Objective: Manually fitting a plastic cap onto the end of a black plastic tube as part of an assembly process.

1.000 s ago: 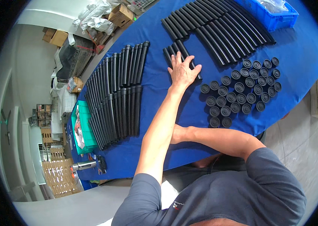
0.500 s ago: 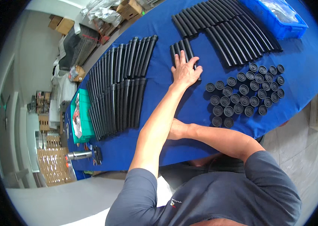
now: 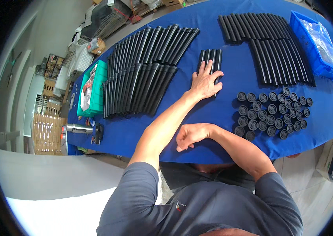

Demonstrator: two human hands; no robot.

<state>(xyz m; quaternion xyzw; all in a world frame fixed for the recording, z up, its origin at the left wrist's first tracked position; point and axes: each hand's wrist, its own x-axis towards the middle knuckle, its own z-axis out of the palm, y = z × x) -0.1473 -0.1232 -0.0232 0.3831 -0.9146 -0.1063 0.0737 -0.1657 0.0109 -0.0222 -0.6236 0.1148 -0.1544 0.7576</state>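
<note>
My left hand (image 3: 205,82) lies with fingers spread on a small group of black tubes (image 3: 215,56) in the middle of the table. Its palm hides their lower ends. My right hand (image 3: 192,134) rests near the table's front edge, fingers curled under, with nothing visible in it. To the left, long black tubes with collared ends (image 3: 135,72) lie side by side in two overlapping rows. Plain black tubes (image 3: 280,59) form two more rows at the far right. Many round black caps with ringed faces (image 3: 270,120) stand loosely grouped at the right.
A blue bin (image 3: 320,45) with clear plastic bags stands at the far right of the blue tablecloth (image 3: 209,23). On the left are a green bin (image 3: 100,84) and a silver bottle (image 3: 79,128) lying on its side. Cartons (image 3: 330,157) stand on the floor at right.
The view has shifted, so the table's contents appear farther right. My right hand has come out from behind my left forearm. My left hand is still on the small tube group.
</note>
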